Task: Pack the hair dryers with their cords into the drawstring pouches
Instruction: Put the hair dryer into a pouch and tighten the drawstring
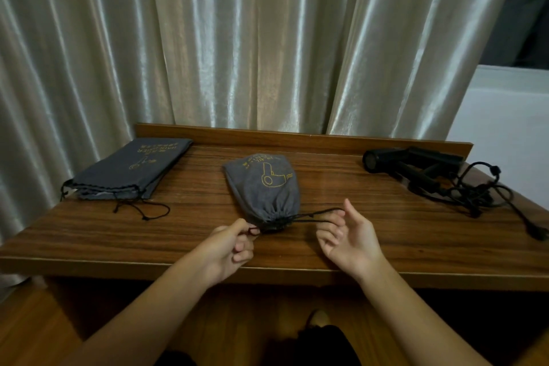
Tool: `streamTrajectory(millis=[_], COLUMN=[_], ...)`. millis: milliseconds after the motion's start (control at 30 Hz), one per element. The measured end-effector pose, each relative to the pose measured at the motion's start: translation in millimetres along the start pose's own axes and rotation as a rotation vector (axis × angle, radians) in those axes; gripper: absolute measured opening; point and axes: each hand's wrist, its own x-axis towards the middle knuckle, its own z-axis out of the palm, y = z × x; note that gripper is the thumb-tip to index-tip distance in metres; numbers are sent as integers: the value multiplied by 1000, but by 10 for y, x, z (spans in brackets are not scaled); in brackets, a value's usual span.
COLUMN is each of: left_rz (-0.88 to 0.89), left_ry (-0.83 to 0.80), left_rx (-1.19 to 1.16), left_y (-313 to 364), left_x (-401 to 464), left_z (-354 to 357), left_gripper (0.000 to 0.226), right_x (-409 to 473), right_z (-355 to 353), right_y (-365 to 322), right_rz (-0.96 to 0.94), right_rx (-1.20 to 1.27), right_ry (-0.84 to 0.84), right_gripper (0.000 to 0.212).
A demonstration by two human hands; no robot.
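Cinching the mouth of the filled grey drawstring pouch (263,187) is the step in hand: it lies mid-bench, gathered neck toward the front edge, bulging as if a dryer is inside (I cannot see into it). The left hand (230,248) pinches the black drawstring (312,215) right at the neck, fingers curled; the right hand (349,242) is loosely open, palm up, with the cord loop running across its fingertips, hooked rather than gripped. A stack of flat empty pouches (127,169) lies by the bench's back left corner, and black hair dryers (416,165) with a tangle of cords (478,193) sit at the back right corner, one plug trailing toward the right edge. The risk, as I judge it: the loop slips off the lax right fingers and the neck stays half shut, or an uneven pull drags the pouch off the front edge. Later, those tangled cords could snag and pull a dryer along.
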Motion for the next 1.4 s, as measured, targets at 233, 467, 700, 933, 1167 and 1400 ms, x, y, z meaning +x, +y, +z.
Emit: streamTrajectory(millis=[233,467,700,933,1167,1400], left_rz=[103,356,175,300,508,374], left_ry=[79,7,-29,110,97,237], left_rx=[421,938,209,361,1020,912], left_y=[97,173,131,109,175,253], left_x=[15,-14,56,9,-29,-4], left_z=[36,-81,-121,-176,-189,-338], left_gripper=[23,33,26,26,32,39], right_x=[-42,-53,15,62,65,48], right_z=[-27,96,121,-52,-109,-106], right_y=[-53,-41,-60,-143,-346,-433], right_rz=[104,-288,-244,-597,-320,-386], right_rx=[-231,-1124,-668,-768,-292,-715], right_ry=[-70,225,326,699,456,577], right_gripper=[38,29,28,24,26,26])
